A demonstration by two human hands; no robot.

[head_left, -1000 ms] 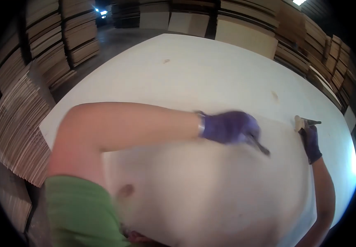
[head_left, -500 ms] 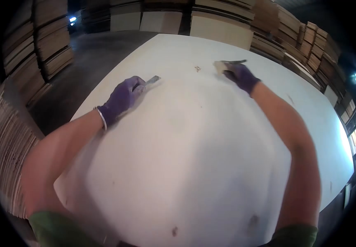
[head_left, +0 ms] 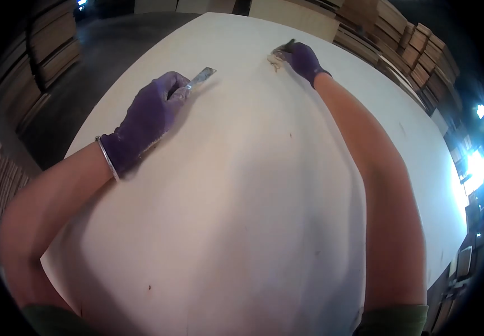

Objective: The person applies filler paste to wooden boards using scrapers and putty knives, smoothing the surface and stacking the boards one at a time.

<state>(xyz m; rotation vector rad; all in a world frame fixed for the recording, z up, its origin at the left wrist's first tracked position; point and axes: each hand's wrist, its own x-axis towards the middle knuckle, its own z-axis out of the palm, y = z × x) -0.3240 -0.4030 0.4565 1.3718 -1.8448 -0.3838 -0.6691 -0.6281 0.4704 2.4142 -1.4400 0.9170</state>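
Observation:
A large pale wooden sheet (head_left: 208,185) spreads out in front of me, with a few small dark marks on it. My left hand (head_left: 147,115), in a purple glove, is closed round a small metal scraper (head_left: 201,77) whose blade points up and to the right over the sheet. Farther out, my right hand (head_left: 305,60), also gloved in purple, is closed on a dark-handled putty knife (head_left: 284,47). Beige putty (head_left: 275,61) shows at the knife, against the sheet's far part; whether it is all on the blade I cannot tell.
Stacks of wooden sheets stand on the left (head_left: 54,45) and at the back right (head_left: 421,50). A dark floor (head_left: 113,45) shows beyond the sheet's left edge. Bright lights (head_left: 476,165) shine at the right.
My left hand has swung from the middle to the left side with its scraper. My right hand has moved from the right to the far part of the sheet. The view has shifted too.

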